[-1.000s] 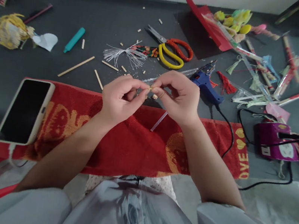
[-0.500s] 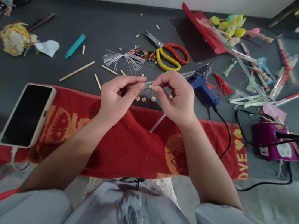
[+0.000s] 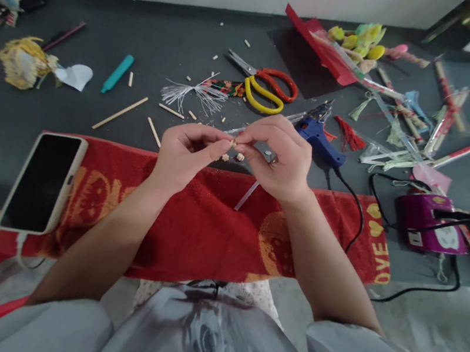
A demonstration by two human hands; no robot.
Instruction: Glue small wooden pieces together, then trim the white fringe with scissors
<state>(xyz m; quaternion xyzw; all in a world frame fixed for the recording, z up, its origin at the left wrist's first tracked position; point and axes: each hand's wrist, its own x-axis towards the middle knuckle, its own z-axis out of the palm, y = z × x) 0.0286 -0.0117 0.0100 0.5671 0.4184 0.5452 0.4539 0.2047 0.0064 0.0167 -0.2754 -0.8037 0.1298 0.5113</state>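
Between the fingertips of both hands is a small pale-tan piece [image 3: 233, 143], like the little flower-shaped pieces on the table. My left hand [image 3: 191, 154] pinches it from the left with thumb and forefinger. From the right, my right hand [image 3: 276, 154] pinches the same piece, partly covering it. Just below the fingers lie similar small flower-shaped pieces [image 3: 240, 157]. A red towel [image 3: 204, 225] with yellow print spreads under my wrists. A clear strip [image 3: 247, 194] lies on it near my right wrist.
Scissors [image 3: 268, 91], white string strands [image 3: 194, 96] and thin wooden sticks [image 3: 120, 112] lie beyond my hands. A blue glue gun [image 3: 321, 142] with a black cord rests at right, near a purple power block [image 3: 433, 222]. A phone [image 3: 43, 184] lies at left, by a teal marker [image 3: 118, 73].
My hands have lowered slightly toward me and their fingertips have come together on the small piece. The clear strip seen between them before is no longer in the fingers.
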